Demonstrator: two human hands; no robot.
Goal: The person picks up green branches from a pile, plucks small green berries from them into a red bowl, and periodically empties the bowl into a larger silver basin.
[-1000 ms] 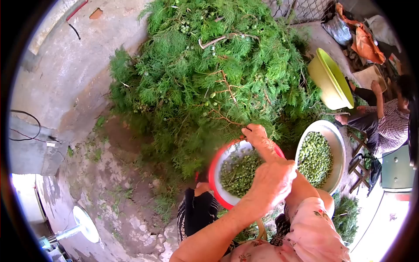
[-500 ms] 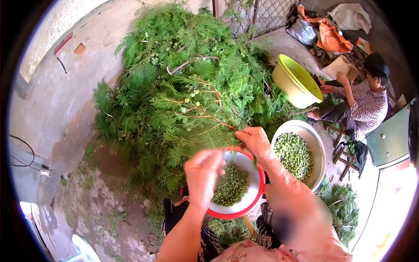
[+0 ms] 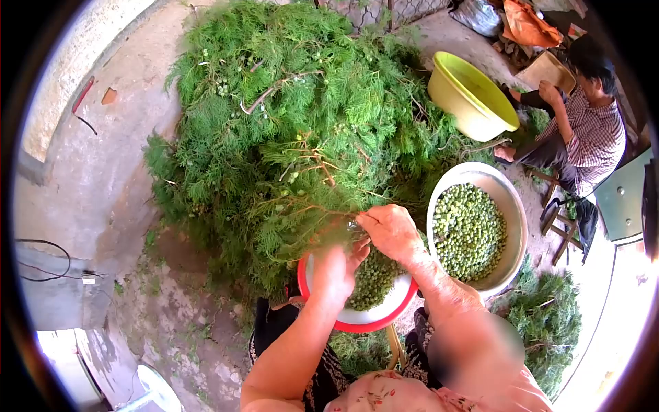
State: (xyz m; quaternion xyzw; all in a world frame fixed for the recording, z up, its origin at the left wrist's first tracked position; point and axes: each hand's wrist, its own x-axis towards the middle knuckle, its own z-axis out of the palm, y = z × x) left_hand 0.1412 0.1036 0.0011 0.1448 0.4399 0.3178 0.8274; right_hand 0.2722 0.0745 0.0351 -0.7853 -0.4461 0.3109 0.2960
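Note:
My right hand (image 3: 392,235) pinches the stem of a cypress-like branch (image 3: 312,213), which reaches left over the leafy pile. Close beside it, my left hand (image 3: 334,272) is at the branch's lower end, its fingertips blurred and partly lost in the foliage. Beneath both hands sits a white basin with a red rim (image 3: 371,327), holding small green cones (image 3: 374,283). To its right a metal basin (image 3: 516,237) carries many more green cones (image 3: 469,232).
A big heap of green branches (image 3: 274,117) fills the middle. Beyond the metal basin stands a yellow-green tub (image 3: 467,103). Another person (image 3: 590,130) sits at the right, near a wooden stool (image 3: 564,230). More cut greenery (image 3: 542,323) lies at the lower right.
My left hand has moved right and up to the branch, close to my right hand. The held branch has shifted slightly left and down, and the camera view has shifted.

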